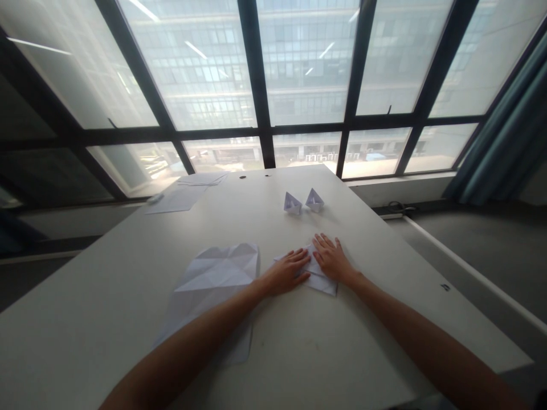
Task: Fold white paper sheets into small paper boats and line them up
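A folded sheet of white paper lies flat on the table under both hands. My left hand rests palm down on its left part, fingers stretched out. On its upper right part lies my right hand, also flat with fingers extended. The two hands nearly meet at the fingertips, and they cover much of the paper. Beneath and beside my left forearm is a larger creased sheet of paper, unfolded. Two folded paper boats stand upright beyond my hands.
All this sits on a long white table. Several flat sheets of paper lie at its far left. A small dark object is near the right edge. Tall windows rise behind, with a blue curtain at right.
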Motion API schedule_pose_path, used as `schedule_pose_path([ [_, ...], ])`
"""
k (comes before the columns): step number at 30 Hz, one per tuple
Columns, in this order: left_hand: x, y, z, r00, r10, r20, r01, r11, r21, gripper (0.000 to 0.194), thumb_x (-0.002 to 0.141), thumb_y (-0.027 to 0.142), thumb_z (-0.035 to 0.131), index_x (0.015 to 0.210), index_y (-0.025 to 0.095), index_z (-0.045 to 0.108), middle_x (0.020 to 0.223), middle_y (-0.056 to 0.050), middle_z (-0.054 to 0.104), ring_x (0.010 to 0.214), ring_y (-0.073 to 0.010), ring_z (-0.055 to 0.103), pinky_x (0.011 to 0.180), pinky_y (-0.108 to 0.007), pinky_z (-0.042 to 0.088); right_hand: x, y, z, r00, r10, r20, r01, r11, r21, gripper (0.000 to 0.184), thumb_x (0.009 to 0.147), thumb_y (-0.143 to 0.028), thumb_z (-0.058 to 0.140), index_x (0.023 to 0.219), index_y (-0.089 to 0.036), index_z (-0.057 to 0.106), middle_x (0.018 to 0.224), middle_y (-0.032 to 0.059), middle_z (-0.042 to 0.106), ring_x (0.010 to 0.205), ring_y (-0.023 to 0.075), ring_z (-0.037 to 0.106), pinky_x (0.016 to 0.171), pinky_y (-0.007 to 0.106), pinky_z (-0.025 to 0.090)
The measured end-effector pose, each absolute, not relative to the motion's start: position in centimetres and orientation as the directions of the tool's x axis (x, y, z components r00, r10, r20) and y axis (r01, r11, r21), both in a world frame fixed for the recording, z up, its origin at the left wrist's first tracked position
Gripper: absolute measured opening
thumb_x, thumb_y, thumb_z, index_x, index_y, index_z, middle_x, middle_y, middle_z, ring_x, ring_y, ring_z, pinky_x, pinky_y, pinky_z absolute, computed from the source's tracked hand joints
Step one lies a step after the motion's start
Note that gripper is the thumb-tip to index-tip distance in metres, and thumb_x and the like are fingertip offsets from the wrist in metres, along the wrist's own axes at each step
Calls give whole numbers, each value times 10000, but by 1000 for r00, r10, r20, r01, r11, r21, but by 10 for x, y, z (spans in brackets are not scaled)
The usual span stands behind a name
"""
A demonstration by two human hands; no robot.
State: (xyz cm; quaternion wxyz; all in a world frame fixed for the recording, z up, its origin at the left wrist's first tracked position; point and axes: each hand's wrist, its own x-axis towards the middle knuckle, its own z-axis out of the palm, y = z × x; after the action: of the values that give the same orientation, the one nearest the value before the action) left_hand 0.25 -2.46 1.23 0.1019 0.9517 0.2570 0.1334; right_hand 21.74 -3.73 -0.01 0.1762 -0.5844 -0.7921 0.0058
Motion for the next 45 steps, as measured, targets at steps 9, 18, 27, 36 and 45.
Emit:
schedule_pose_path([
  [9,3,-22,13,772,603,200,510,-776,372,522,917,135,422,1436,188,424,1539,-70,366,1446,-198,280,1196,-407,276,208,-49,15,-320,902,291,885,394,-247,241,940,-228,521,1133,-207,664,1164,97,627,1092,224,527,944,346,394],
  [18,-4,-28,24,834,493,250,423,-860,284,492,944,365,545,1399,188,487,1489,-102,442,1409,-234,362,1182,-379,317,221,-35,12,-405,842,355,838,497,-223,191,935,-212,565,1072,-218,699,1129,61,678,1102,207,539,964,360,349],
  [27,-5,-25,19,842,491,222,414,-853,318,659,905,502,593,1473,227,403,1527,-108,381,1449,-281,268,1185,-450,276,219,-45,23,-448,839,310,799,531,-282,203,944,-234,535,920,-198,734,959,64,668,954,181,589,872,290,431],
  [36,-3,-33,28,771,582,258,500,-804,321,481,905,500,591,1329,276,556,1242,-91,536,1194,-248,513,1059,-369,425,232,-59,49,-597,772,217,724,636,-267,319,860,-507,635,1036,-265,746,1117,69,703,1022,243,632,898,346,459],
  [45,-7,-21,25,706,641,300,554,-765,328,326,993,414,466,1210,268,661,1123,-47,678,1044,-202,635,971,-307,468,235,-54,46,-578,787,218,733,617,-287,272,969,-377,503,998,-255,744,1048,52,732,991,211,653,894,308,451],
])
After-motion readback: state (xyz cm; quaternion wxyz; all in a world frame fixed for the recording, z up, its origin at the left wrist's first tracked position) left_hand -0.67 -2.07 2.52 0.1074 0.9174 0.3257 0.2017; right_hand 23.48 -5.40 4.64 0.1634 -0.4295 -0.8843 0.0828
